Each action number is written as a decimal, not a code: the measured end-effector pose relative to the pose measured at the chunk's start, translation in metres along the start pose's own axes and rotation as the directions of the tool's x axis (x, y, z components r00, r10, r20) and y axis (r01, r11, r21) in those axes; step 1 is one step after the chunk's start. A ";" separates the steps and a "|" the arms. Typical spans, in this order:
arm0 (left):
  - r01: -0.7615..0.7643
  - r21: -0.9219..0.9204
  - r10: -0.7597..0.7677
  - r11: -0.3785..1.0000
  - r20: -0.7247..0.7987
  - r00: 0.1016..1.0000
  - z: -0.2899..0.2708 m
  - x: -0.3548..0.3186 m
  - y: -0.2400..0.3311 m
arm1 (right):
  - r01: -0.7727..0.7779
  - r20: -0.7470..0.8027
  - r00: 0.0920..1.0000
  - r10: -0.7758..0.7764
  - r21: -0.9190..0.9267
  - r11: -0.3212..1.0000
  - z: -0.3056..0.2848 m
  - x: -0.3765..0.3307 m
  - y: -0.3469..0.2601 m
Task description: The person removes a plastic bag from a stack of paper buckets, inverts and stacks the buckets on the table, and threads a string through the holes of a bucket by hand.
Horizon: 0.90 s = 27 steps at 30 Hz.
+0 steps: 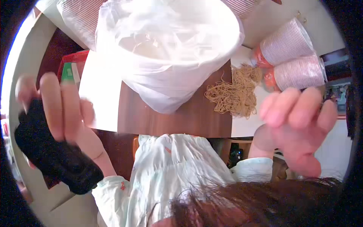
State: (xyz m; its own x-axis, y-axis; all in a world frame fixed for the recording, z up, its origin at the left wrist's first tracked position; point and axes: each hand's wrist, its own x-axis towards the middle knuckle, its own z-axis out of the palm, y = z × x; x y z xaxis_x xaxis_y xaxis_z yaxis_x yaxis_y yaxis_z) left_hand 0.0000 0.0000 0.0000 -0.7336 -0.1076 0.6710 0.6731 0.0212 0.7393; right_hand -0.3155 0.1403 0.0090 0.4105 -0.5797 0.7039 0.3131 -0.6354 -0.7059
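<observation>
My left hand (pixel 62 109), blurred and close up at the left, has its fingers bent over a soft-looking black item (pixel 56 151). What kind of item it is, I cannot make out. At the right, my right hand (pixel 298 125) is raised with loosely curled fingers, its thumb apart below them. Nothing shows in it. Between and beyond the hands, a large white tub (pixel 177 60) lined with a thin plastic bag (pixel 155 90) stands on the brown table (pixel 170 123). A tangled heap of tan strands (pixel 236 92), like noodles or yarn, lies right of the tub.
Two plastic-wrapped stacks of ribbed cups or bowls (pixel 287 45) lie at the back right. Another wrapped stack (pixel 81 22) is at the back left. A red tray or box (pixel 75 56) with a green packet (pixel 69 72) sits beside a white sheet (pixel 100 90) at the table's left.
</observation>
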 end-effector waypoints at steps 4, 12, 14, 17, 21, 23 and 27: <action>0.182 -0.102 -0.197 0.978 -0.160 0.967 0.032 0.019 -0.017 | -0.191 -0.101 0.970 0.223 0.261 0.946 0.031 0.028 0.009; 0.736 -0.319 -0.802 0.597 -0.190 0.567 0.063 0.021 -0.011 | -0.163 -0.584 0.661 0.472 0.502 0.849 0.083 0.019 -0.050; 0.149 -0.651 0.042 0.744 0.268 0.962 0.059 -0.006 -0.037 | -0.134 -0.562 0.711 0.422 0.481 0.867 0.087 0.030 -0.031; 0.018 -0.596 0.236 0.803 0.346 0.908 0.043 0.033 -0.059 | -0.003 -0.484 0.838 0.254 0.460 0.888 0.064 0.021 -0.017; -0.025 -0.387 0.127 0.922 0.242 0.962 0.050 0.035 -0.039 | 0.110 -0.244 0.968 0.056 0.614 0.782 0.030 -0.002 -0.044; -0.034 -0.321 0.103 0.946 0.201 0.974 0.057 0.036 -0.023 | 0.155 -0.215 0.976 -0.027 0.605 0.781 0.028 -0.004 -0.051; 0.032 -0.082 -0.017 0.996 0.173 0.985 0.069 0.026 0.003 | 0.116 -0.157 0.987 0.038 0.851 0.513 0.026 -0.010 -0.050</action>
State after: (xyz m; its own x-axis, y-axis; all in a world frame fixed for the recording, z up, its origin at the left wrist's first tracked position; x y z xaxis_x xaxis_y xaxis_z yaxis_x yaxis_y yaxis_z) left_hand -0.0231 0.0657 0.0236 -0.7501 0.0661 0.6580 0.6549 -0.0637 0.7530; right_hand -0.3132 0.1905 0.0351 0.2821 -0.6762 0.6806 0.9367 0.0408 -0.3477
